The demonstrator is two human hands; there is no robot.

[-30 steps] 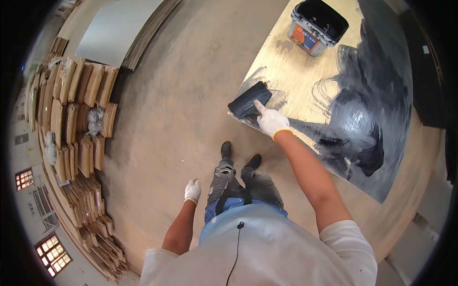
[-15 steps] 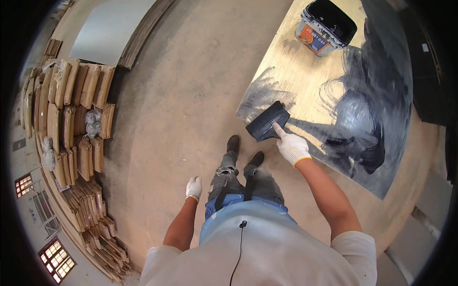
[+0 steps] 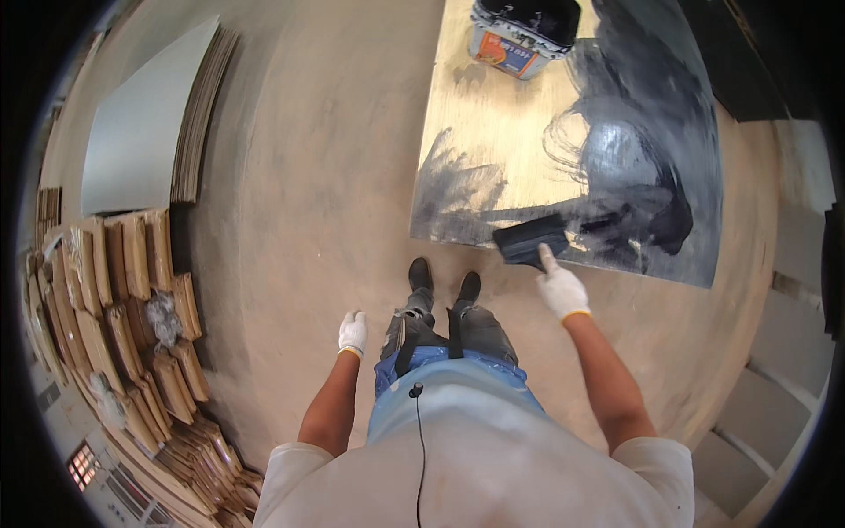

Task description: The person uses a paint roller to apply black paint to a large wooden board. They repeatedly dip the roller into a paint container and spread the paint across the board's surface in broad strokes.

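My right hand [image 3: 562,289], in a white knit glove, grips a wide black scraper [image 3: 531,241], its index finger stretched along the tool. The blade lies at the near edge of a yellowish board [image 3: 506,123] smeared with dark coating. A glossy dark patch of the coating [image 3: 616,154] spreads over the board's right side. Towards the far end of the board stands a bucket [image 3: 515,48], black inside and daubed around its rim. My left hand [image 3: 353,333], also gloved, hangs beside my left leg with its fingers loosely bent and nothing visible in it.
Brown wrapped packages [image 3: 132,264] are stacked along the left. Beyond them lies a pile of grey-topped sheets [image 3: 145,123]. My shoes [image 3: 421,275] are on the concrete floor [image 3: 308,176] just short of the board. Grey panels [image 3: 735,462] lie at the lower right.
The scraper has moved rightward along the board's near edge, and a dark streak now shows to its left. My view has turned, shifting the board leftward. My left hand still hangs at my side.
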